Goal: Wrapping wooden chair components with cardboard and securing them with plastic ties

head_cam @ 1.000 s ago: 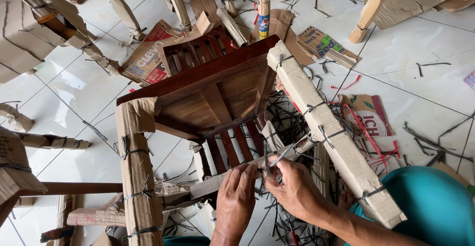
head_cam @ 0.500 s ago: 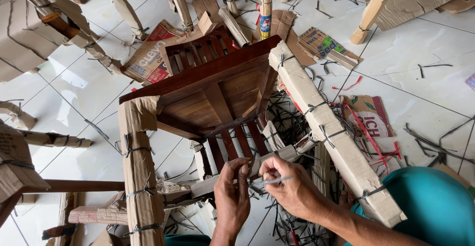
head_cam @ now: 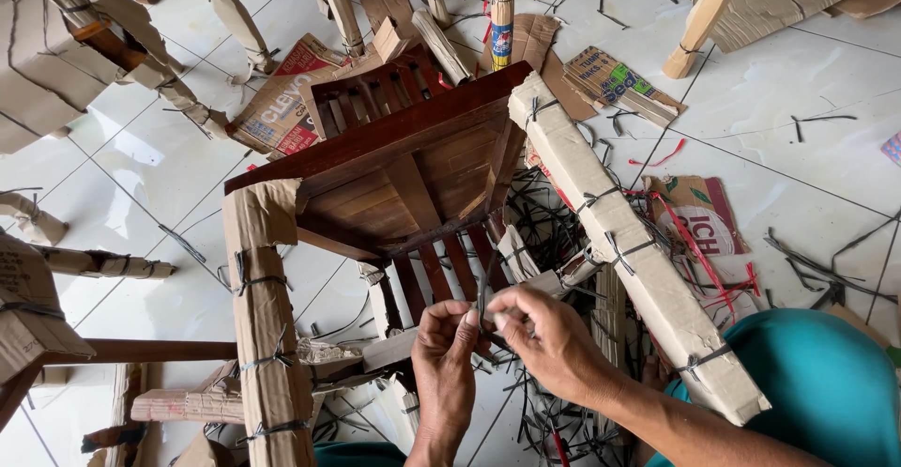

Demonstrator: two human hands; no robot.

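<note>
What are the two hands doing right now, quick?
Left hand: shut, its fingertips pinch the dark strap.
Right hand: shut, it pinches the same strap just beside the left, over the cardboard-wrapped chair rail.

A flattened cardboard carton printed red and white lies on the tiled floor beyond the upturned chair, to the upper left. To the upper right, near the wrapped chair leg's top end, lies a folded brown carton piece with green, blue and yellow print. Further right, beside that leg's middle, a brown carton scrap bears a red-and-white round patch. A narrow upright post carries a blue, yellow and red label at the top centre.
</note>
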